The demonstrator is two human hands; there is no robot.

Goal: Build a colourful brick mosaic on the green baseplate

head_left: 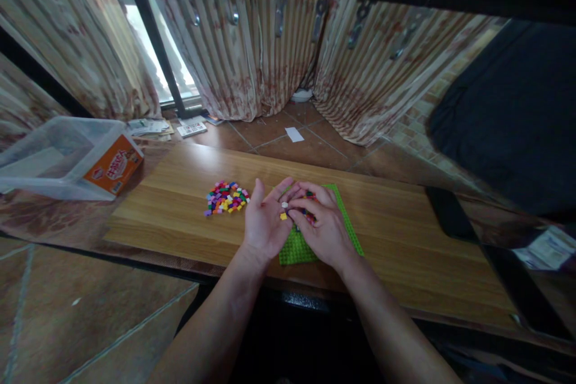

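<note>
My left hand [265, 225] is turned palm up with its thumb raised, over the left edge of a green studded baseplate [294, 249]. Resting in it are small toy bricks, among them a white brick [284, 205] and a yellow brick [283, 216]. My right hand [326, 225] reaches across the plate, its thumb and forefinger brought together at the left palm. What sits between those fingertips is too small to make out. Several coloured bricks [309, 216] on the plate are partly covered by my right hand. Left of my hands lies a loose pile of mixed-colour bricks [227, 197].
A wooden board [396, 240] carries the plate and pile. At the far left stands a clear plastic bin [67, 162] with an orange label. A black phone [450, 213] lies at the right, near another dark flat object [526, 294] and a white packet [549, 249].
</note>
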